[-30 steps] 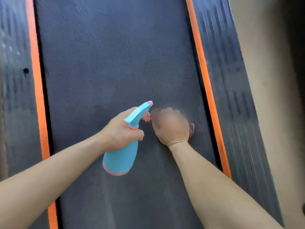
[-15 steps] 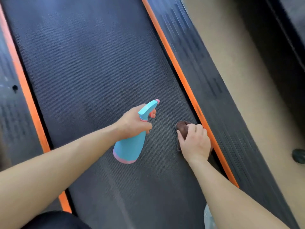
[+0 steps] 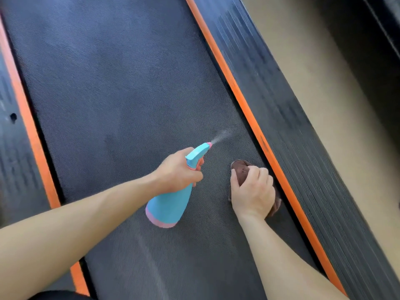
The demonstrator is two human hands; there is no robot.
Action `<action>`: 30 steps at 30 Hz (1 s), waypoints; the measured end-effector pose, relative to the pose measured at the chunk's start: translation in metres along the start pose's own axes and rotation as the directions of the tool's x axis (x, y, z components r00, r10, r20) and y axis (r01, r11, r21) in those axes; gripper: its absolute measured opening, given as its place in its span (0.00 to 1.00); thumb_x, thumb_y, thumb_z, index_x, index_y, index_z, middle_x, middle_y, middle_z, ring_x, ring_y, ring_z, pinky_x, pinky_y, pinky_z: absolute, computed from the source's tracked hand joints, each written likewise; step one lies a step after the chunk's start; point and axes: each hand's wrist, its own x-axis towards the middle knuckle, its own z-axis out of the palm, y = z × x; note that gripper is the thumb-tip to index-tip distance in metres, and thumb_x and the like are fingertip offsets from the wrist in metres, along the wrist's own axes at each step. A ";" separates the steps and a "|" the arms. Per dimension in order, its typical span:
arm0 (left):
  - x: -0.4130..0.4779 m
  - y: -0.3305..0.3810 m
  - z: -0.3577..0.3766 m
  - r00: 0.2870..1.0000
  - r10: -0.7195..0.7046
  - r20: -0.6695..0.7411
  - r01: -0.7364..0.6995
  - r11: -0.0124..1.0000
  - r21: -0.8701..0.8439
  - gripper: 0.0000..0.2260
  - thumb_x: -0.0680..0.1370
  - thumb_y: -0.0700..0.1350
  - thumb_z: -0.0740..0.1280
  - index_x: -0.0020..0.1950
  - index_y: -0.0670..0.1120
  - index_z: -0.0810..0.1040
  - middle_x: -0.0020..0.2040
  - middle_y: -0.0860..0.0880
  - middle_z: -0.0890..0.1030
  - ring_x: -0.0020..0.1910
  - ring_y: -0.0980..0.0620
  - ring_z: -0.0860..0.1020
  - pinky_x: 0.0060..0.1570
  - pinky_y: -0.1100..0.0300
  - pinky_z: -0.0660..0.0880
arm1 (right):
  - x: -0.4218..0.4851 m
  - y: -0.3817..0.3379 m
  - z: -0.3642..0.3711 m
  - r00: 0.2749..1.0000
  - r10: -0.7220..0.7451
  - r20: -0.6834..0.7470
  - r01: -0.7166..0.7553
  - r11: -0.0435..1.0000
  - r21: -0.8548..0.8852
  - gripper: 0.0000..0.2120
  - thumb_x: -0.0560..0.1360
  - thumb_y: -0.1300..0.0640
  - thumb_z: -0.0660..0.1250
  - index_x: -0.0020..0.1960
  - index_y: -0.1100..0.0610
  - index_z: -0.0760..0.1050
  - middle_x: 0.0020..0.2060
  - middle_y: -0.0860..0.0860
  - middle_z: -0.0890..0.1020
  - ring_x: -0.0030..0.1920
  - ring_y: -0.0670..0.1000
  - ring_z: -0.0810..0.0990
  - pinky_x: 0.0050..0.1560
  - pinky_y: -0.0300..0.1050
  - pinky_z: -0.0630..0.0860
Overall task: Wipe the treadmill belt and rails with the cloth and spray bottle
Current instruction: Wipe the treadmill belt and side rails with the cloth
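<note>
**While the left hand (image 3: 177, 169) is spraying, the right hand (image 3: 253, 189) is holding the cloth (image 3: 241, 167) on the belt (image 3: 121, 94)**

As the head camera is looking down, the dark textured belt is running from 6 o'clock up toward 12 o'clock, tilted a little to the left at the top. The left hand is gripping the blue spray bottle (image 3: 171, 204) near the middle of the view, fingers curled round its neck and one finger lying on the trigger under the head. The bottle is hanging tilted above the belt, its pink-rimmed base pointing toward 7 o'clock and its nozzle (image 3: 208, 145) toward 2 o'clock. A thin mist (image 3: 220, 136) is leaving the nozzle and heading toward 2 o'clock over the belt.

At 3 o'clock of the bottle, apart from it, the right hand is gripping the brown cloth. Its fingers are lying pressed together and curled over the wad, with the thumb clamping it from the 9 o'clock side. The cloth is sitting on the belt, showing past the fingertips at 11 o'clock of the hand and under the heel of the hand at 4 o'clock. It is lying just beside the orange strip (image 3: 238, 87) at the belt's right edge. Beyond that strip the ribbed black right rail (image 3: 292, 126) is running alongside, and tan floor (image 3: 324, 94) is showing at 2 o'clock. At 9 o'clock a second orange strip (image 3: 32, 135) is bordering the left rail (image 3: 15, 148).
</note>
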 end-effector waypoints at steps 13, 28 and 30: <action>-0.008 -0.019 -0.022 0.996 -0.002 -0.085 -0.003 0.999 -0.049 0.19 0.70 0.39 0.72 0.57 0.57 0.79 0.54 0.62 0.83 0.46 0.57 0.83 0.47 0.59 0.76 | 0.182 -0.117 0.011 0.919 -0.385 -0.083 0.366 0.913 -0.182 0.18 0.78 0.42 0.66 0.54 0.58 0.76 0.50 0.56 0.79 0.50 0.60 0.78 0.45 0.54 0.73; 0.014 -0.011 -0.024 0.990 0.028 -0.141 -0.052 0.985 -0.165 0.21 0.67 0.40 0.74 0.56 0.60 0.81 0.55 0.62 0.83 0.48 0.60 0.81 0.46 0.61 0.75 | 0.177 -0.089 0.013 0.875 -0.449 -0.183 0.342 0.839 -0.424 0.09 0.72 0.54 0.74 0.42 0.56 0.75 0.39 0.54 0.77 0.36 0.57 0.77 0.32 0.46 0.63; 0.014 -0.015 -0.026 0.988 0.020 -0.150 -0.044 0.986 -0.159 0.22 0.66 0.43 0.73 0.58 0.60 0.80 0.55 0.63 0.83 0.50 0.60 0.81 0.48 0.59 0.77 | 0.183 -0.100 0.009 0.889 -0.438 -0.135 0.342 0.830 -0.440 0.08 0.73 0.54 0.72 0.43 0.56 0.76 0.40 0.53 0.77 0.37 0.56 0.77 0.33 0.46 0.61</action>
